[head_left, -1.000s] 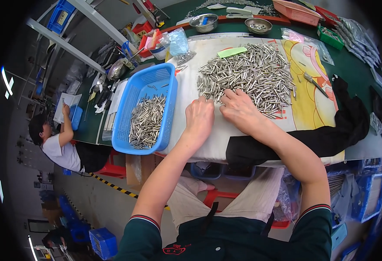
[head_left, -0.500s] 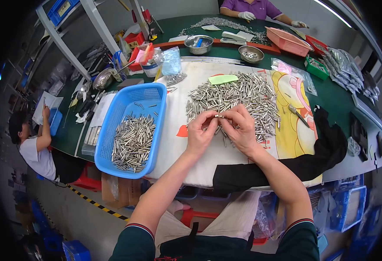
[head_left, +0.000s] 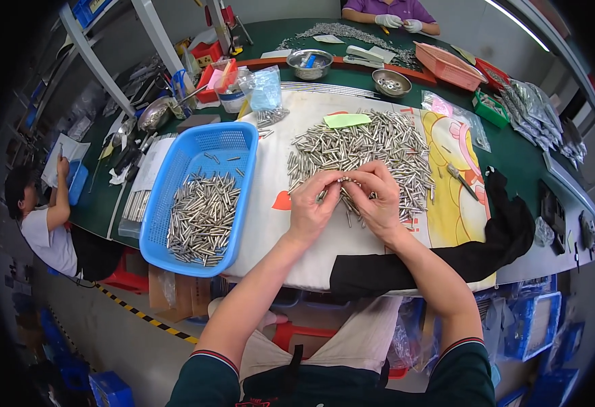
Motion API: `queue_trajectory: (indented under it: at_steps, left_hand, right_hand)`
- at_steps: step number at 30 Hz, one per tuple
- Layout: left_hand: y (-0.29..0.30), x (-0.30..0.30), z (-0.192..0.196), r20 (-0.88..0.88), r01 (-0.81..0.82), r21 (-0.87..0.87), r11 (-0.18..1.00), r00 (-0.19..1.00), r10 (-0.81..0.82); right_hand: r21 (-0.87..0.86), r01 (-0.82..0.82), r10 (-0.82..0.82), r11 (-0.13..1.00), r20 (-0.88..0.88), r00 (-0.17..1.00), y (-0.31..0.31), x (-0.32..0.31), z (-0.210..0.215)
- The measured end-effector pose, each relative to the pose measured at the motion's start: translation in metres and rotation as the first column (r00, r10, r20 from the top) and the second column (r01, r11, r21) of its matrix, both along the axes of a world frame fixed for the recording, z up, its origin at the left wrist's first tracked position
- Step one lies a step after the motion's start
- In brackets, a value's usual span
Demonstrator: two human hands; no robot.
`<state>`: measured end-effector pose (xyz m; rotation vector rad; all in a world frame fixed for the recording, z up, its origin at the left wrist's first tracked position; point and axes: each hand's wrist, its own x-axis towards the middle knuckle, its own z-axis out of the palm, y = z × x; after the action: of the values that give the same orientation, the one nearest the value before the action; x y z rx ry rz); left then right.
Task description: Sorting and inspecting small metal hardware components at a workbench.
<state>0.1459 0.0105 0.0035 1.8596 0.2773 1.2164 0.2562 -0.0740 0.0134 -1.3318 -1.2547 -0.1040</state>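
Note:
My left hand [head_left: 312, 209] and my right hand [head_left: 379, 203] meet at the near side of a wide pile of short metal pins [head_left: 358, 146]. Between the fingertips of both is a short row of small metal pins [head_left: 343, 179], pinched with their ends showing; the fingers hide the rest. A green slip of paper [head_left: 347, 121] lies on top of the pile. Left of the hands stands a blue plastic basket [head_left: 245, 186] with many similar pins [head_left: 204, 220] in it.
A black cloth [head_left: 440, 268] lies along the near edge under my right forearm. A brush-like tool [head_left: 462, 182] rests on the yellow printed cloth. Metal bowls [head_left: 309, 64] and a pink basket [head_left: 449, 66] stand farther back. Two other people sit left and across.
My hands stay together at the pile, still pinching pins, with only slight finger shifts. Across the table, the person's gloved hands have come together. The view has shifted slightly.

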Motion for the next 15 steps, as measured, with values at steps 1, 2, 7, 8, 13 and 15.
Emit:
queue_trajectory:
  at_steps: [1, 2, 7, 8, 13, 15]
  left_hand:
    - [0.0, -0.001, -0.002, 0.001, -0.002, 0.002, 1.0, 1.0, 0.002]
    - [0.001, -0.002, -0.006, -0.018, -0.007, -0.015, 1.0, 1.0, 0.006]
    - [0.001, -0.005, -0.003, 0.098, 0.273, -0.514, 0.813, 0.96, -0.261]
    - [0.002, -0.006, 0.002, 0.068, 0.29, -0.593, 0.751, 0.947, -0.313]
    - [0.008, -0.009, 0.001, 0.064, 0.309, -0.748, 0.587, 0.915, -0.399]
    - [0.009, -0.009, 0.003, 0.064, 0.304, -0.773, 0.557, 0.911, -0.409]
  right_hand:
    - [0.002, -0.002, 0.002, 1.0, 0.001, 1.0, 0.0, -0.001, 0.001]
    - [-0.018, -0.01, 0.009, 1.0, -0.029, 1.0, 0.0, -0.003, 0.002]
    - [-0.225, -0.078, 0.03, 0.971, -0.207, 0.978, -0.003, 0.001, 0.003]
    - [-0.271, -0.103, 0.024, 0.957, -0.282, 0.959, -0.003, 0.003, 0.002]
    - [-0.409, -0.264, 0.042, 0.874, -0.476, 0.878, -0.003, 0.01, 0.006]
    - [-0.444, -0.271, 0.036, 0.854, -0.469, 0.882, -0.003, 0.014, 0.006]
